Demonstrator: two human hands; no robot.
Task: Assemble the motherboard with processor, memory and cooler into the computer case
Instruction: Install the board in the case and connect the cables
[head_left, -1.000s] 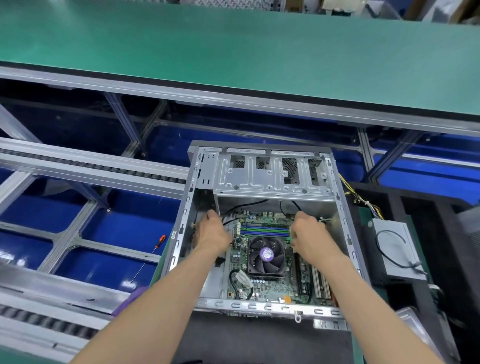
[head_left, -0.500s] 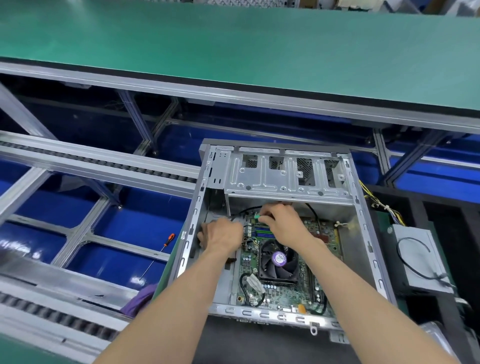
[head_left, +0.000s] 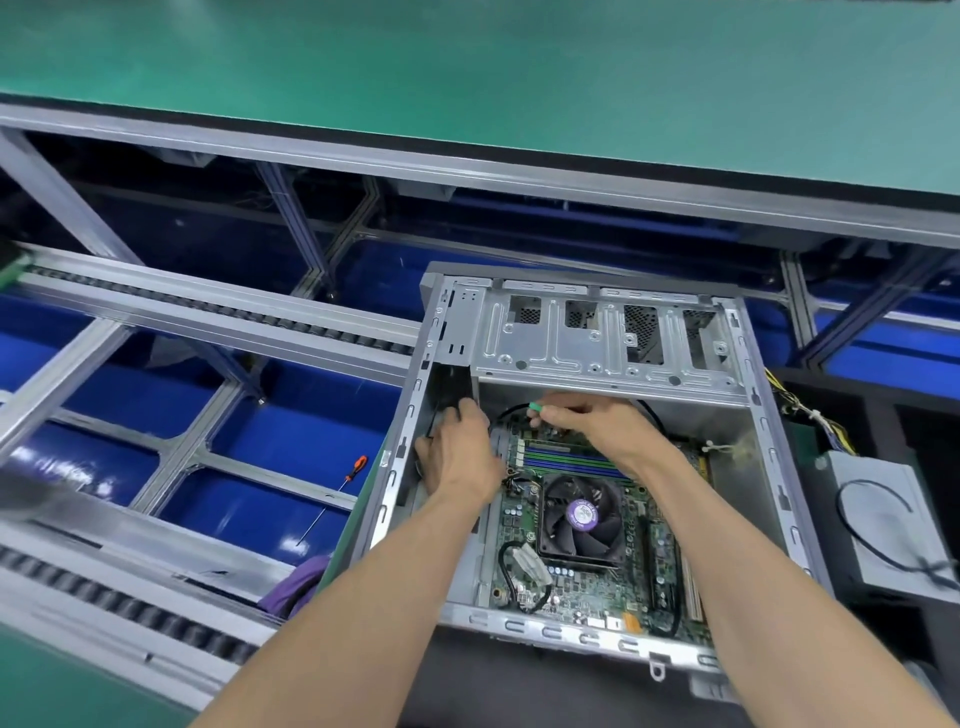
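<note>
Lay open on its side by the roller conveyor (head_left: 171, 312): one steel computer case (head_left: 769, 467), drive cage (head_left: 597, 343) overhanging its far end. Sat flat inside: one motherboard (head_left: 582, 582), one cooler fan (head_left: 579, 519), memory slots (head_left: 566, 457) beyond. Reached in past the left wall: left hand (head_left: 460, 457), curled, grip hidden. Pinched a green connector (head_left: 535, 408) on a black cable (head_left: 511, 413): right hand (head_left: 597, 423). Rested outside: one orange-handled screwdriver (head_left: 332, 496).
</note>
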